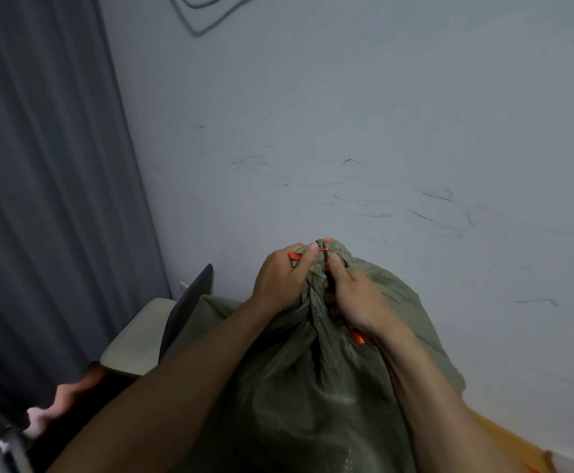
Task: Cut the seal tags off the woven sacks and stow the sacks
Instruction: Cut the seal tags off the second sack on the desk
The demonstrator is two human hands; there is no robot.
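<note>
Against a scuffed grey wall, the left grip and right grip are both clenching the gathered neck of an olive woven sack. Their thumbs are pressing beside the orange seal tag binding it. The sack is bulging below, between the forearms.

No text, label, brand, number legible; orange seal tag too small to read; wall only scuffed.

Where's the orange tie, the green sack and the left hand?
orange tie (323,249): head view, loop round the neck.
green sack (313,397): head view, bulging body.
left hand (278,285): head view, its back.
</note>
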